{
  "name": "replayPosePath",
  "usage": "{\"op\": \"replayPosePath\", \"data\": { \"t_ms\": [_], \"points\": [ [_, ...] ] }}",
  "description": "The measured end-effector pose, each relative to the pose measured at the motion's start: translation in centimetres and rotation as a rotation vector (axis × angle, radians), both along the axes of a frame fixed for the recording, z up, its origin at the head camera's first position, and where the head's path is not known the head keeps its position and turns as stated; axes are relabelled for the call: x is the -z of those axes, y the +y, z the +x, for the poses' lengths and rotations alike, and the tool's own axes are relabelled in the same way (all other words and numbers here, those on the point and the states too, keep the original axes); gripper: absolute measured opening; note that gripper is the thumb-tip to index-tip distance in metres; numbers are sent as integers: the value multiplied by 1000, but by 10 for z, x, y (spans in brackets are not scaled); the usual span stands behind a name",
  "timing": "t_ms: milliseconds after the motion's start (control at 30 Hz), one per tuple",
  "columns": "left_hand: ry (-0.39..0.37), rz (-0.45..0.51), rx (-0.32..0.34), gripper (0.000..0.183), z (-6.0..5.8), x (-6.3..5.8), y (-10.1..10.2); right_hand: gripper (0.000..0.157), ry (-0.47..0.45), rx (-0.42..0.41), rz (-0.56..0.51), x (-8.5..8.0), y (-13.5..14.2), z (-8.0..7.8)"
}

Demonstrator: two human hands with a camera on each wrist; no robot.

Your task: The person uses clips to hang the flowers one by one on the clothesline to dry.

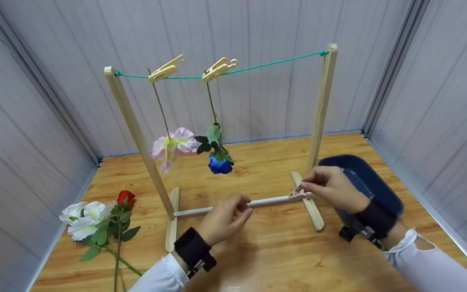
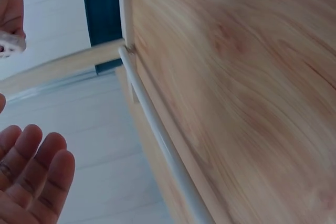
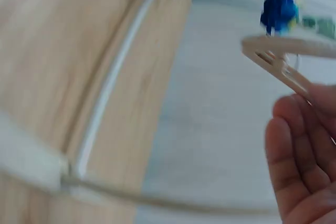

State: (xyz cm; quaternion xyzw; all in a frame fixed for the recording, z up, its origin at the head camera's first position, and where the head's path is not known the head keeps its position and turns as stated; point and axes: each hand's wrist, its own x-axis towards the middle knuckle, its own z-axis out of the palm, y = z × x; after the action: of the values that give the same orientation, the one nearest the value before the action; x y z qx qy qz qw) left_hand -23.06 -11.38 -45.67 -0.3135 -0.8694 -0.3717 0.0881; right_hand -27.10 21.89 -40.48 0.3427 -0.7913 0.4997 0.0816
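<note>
My right hand [image 1: 330,188] pinches a pale plastic clothespin [image 1: 299,194] between thumb and fingers, near the right post. In the right wrist view the clothespin [image 3: 286,61] points away from the fingertips with nothing in its mouth. My left hand [image 1: 226,217] hovers in front of the white crossbar [image 1: 268,201], loosely bent and holding nothing; its fingers [image 2: 59,177] show in the left wrist view. From a green cord [image 1: 276,63] two cream clothespins hold flowers head down: a pink flower [image 1: 172,144] at left and a blue rose [image 1: 220,163] beside it.
A wooden post [image 1: 136,142] stands at left and another [image 1: 323,101] at right, each on a foot. A red rose [image 1: 125,198] and a white flower [image 1: 83,229] lie at front left. Behind my right wrist sits a dark blue bin [image 1: 393,198].
</note>
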Motion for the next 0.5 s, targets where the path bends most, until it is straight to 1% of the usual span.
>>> {"op": "replayPosePath", "data": {
  "t_ms": [67, 167, 233, 367, 500],
  "points": [
    [-16, -8, 26, 25, 2, -2, 6, 3, 3, -51, -72, 6, -9, 6],
    [-40, -12, 83, 30, 4, -6, 14, 4, -11, -119, -158, 15, -22, 13],
    [-48, -20, 123, 33, 5, -8, 20, 4, -13, -143, -195, 20, -30, 17],
    [-33, -23, 184, 33, 5, -11, 28, 4, -6, -126, -220, 27, -44, 24],
    [11, -9, 214, 28, 4, -11, 30, 4, -15, -83, -204, 29, -53, 29]
  ]
}}
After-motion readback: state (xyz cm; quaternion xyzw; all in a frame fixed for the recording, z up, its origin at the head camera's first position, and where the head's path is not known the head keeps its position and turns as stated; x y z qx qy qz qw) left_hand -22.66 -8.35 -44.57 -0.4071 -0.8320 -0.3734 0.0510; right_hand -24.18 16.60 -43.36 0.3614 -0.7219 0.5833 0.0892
